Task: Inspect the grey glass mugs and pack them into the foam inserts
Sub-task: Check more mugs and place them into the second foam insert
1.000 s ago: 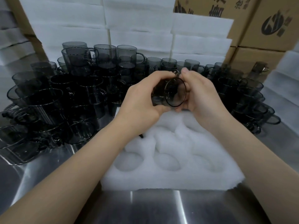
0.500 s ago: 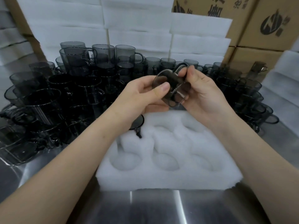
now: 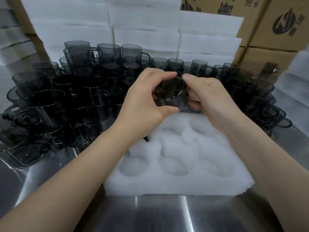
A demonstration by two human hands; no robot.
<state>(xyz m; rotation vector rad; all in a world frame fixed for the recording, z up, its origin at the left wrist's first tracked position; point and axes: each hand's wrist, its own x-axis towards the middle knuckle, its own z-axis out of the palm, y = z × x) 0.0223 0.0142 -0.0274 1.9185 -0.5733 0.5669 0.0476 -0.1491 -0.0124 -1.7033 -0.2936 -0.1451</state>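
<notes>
We see both hands up on one grey glass mug (image 3: 170, 90). Left hand (image 3: 145, 101) grasps it: fingers (image 3: 160, 75) curled over the top, thumb pressed under it. Right hand (image 3: 209, 96) pinches the other side, fingertip on top and lower fingers curled in beside the glass. The mug sits between the two sets of fingertips, lying on its side with a round end toward us; we can't tell whether that end is the mouth or the base.

Foam insert (image 3: 167, 186) lies below the fingers, apart from the mug, and its round pockets in view hold nothing. A dark bit (image 3: 147, 138) pokes out under the left wrist; we can't tell what it is. Other grey mugs (image 3: 70, 97) crowd left of, right of and beyond the fingers. Foam sheets (image 3: 147, 30) and cardboard boxes (image 3: 275, 27) stand far beyond them. A steel table (image 3: 150, 215) is underneath.
</notes>
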